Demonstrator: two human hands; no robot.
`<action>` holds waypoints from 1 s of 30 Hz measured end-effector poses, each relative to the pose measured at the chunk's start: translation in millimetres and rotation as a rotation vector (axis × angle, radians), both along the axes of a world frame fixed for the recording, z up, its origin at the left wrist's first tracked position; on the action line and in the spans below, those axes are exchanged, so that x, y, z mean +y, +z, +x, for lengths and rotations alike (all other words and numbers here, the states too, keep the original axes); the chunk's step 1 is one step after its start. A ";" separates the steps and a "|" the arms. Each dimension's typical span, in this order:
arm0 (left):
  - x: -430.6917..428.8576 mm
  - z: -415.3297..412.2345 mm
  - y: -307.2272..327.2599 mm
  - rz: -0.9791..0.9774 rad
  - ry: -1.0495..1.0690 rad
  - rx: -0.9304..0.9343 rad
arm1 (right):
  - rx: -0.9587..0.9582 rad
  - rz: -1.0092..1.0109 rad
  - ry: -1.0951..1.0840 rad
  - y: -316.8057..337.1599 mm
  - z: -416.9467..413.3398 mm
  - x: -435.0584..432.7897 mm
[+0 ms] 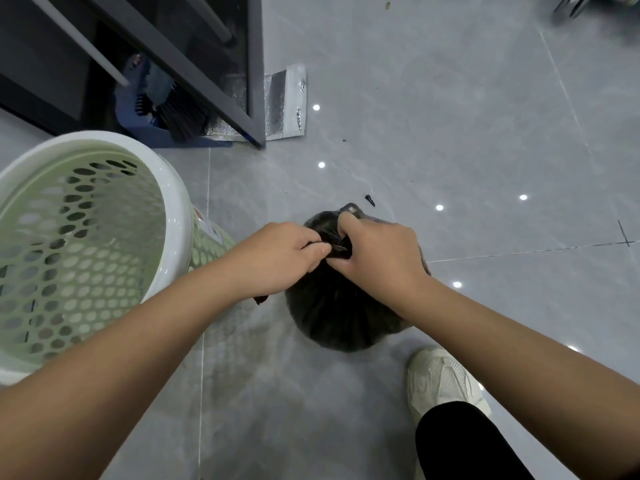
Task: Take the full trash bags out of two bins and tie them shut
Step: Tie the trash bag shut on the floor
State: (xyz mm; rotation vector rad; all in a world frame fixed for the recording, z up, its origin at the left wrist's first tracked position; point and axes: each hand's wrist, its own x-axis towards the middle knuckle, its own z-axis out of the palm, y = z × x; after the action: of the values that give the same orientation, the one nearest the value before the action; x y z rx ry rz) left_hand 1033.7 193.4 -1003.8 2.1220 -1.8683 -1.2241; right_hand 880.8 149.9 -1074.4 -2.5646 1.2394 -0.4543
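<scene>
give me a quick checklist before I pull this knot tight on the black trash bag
1. Bag out of the bin: ok, the black trash bag sits on the floor beside the green bin.
2. Bin has no bag inside: ok.
3. Both hands on the bag neck: ok, left hand and right hand pinch it.
4. Knot formed: cannot tell, fingers hide it.
5. Bag intact: cannot tell, only the top shows.
6. Floor clean: not ok, small dark scraps lie nearby.

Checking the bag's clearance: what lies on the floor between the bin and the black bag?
In the head view, only bare grey floor separates bin from bag; the left forearm crosses above it.
</scene>
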 end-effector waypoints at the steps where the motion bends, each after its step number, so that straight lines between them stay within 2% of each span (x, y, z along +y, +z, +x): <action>1: 1.3 -0.6 -0.6 0.013 0.074 0.043 | -0.007 -0.021 -0.007 2.4 -0.8 0.6; 5: 6.0 -7.7 -7.9 0.017 0.342 0.175 | -0.004 -0.088 0.013 6.2 0.0 1.9; 10: 6.7 -7.1 -1.4 -0.050 0.425 0.164 | -0.102 -0.196 0.105 9.8 -6.4 3.1; 14: 11.0 -7.7 -3.0 -0.133 0.390 0.102 | -0.065 -0.073 0.233 9.4 -8.5 -4.5; 16: 13.4 -8.4 -5.5 -0.149 0.419 0.085 | -0.010 -0.048 0.224 10.1 -7.8 -6.2; 20: 17.0 -5.9 -9.1 -0.082 0.598 0.244 | -0.010 0.088 0.219 14.2 -9.8 0.5; 23: 19.8 -5.8 -5.9 -0.061 0.576 0.221 | -0.023 0.066 0.283 11.5 -8.3 9.7; 27: 24.8 -5.9 -0.3 -0.101 0.507 0.158 | -0.079 -0.068 0.286 5.3 -8.5 14.3; 30: 28.2 -6.2 1.9 -0.106 0.466 0.112 | -0.089 -0.061 0.311 4.8 -3.8 14.4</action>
State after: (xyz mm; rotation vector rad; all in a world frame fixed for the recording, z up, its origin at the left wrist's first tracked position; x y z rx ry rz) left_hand 1027.5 221.5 -1001.9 2.2028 -1.2593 -1.0808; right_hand 877.0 164.3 -1069.6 -2.6907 0.7888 -0.5372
